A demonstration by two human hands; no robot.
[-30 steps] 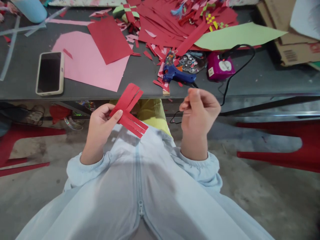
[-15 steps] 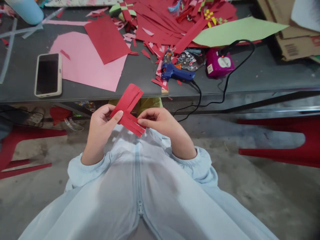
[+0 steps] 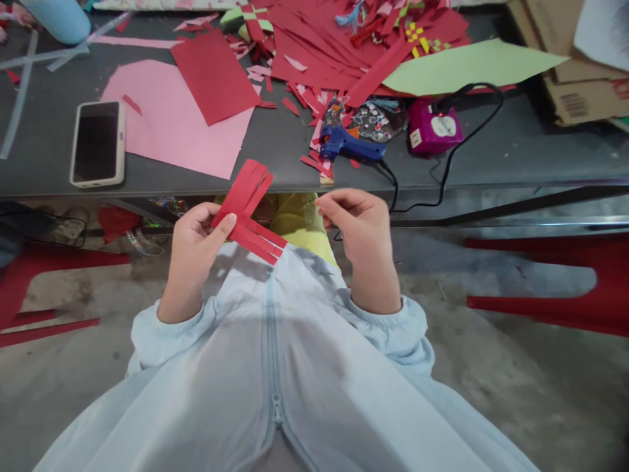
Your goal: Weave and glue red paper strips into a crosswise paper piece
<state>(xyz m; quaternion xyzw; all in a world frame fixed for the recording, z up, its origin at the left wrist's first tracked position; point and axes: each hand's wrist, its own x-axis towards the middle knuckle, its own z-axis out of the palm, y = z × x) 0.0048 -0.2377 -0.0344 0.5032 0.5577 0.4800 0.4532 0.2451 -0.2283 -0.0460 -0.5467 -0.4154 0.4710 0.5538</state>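
Note:
My left hand (image 3: 194, 252) pinches two red paper strips (image 3: 248, 219) at the corner where they cross, thumb on top. Both strips are slit lengthwise into narrow bands; one points up and right, the other down and right over my lap. Off to the right, my right hand (image 3: 361, 233) is apart from the paper, raised in front of the table edge with thumb and fingertips pressed together. Whether anything small is between those fingertips, I cannot make out.
On the dark table (image 3: 285, 157) lie a phone (image 3: 98, 143), pink paper (image 3: 171, 137), a red sheet (image 3: 219, 78), red scraps (image 3: 319, 49) and green paper (image 3: 472, 69). A blue glue gun (image 3: 351, 144) and its cord lie near a purple box (image 3: 435, 128). Red stools (image 3: 609, 282) flank me.
My right hand has let go of the lower strip's slit end and moved right and slightly up. My left hand keeps the red paper almost in place.

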